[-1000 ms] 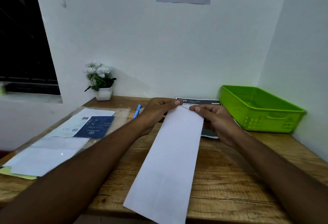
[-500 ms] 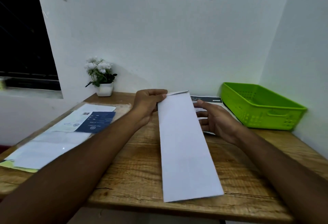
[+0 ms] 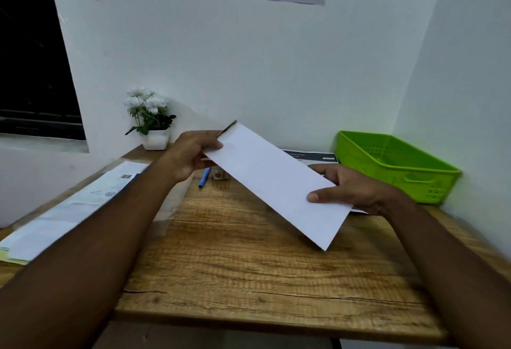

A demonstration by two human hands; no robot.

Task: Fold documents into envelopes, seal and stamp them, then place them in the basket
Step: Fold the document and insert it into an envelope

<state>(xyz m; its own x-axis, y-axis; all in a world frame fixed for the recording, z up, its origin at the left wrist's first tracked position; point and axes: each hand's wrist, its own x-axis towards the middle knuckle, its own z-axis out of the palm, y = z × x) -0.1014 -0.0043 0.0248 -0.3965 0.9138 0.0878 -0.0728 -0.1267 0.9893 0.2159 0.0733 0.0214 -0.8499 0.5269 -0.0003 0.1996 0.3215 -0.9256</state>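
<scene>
White envelope (image 3: 273, 182), long and narrow, is held slantwise in the air above the wooden table (image 3: 249, 265), its far end up at the left and its near corner low at the right. A thin dark edge shows at that far end. Our left hand (image 3: 193, 155) pinches the far end, fingers curled around it. Our right hand (image 3: 356, 191) grips the lower end, thumb pressed flat on the face and fingers behind.

The green basket (image 3: 398, 166) sits at the table's far right corner, well apart from the envelope. A printed sheet (image 3: 312, 156) with a dark header lies beside the basket, partly hidden by the envelope. A blue pen (image 3: 204, 178) lies near the far edge below our left hand. Loose papers (image 3: 83, 204) run along the left edge, and a potted plant (image 3: 154, 138) stands at the far left corner.
</scene>
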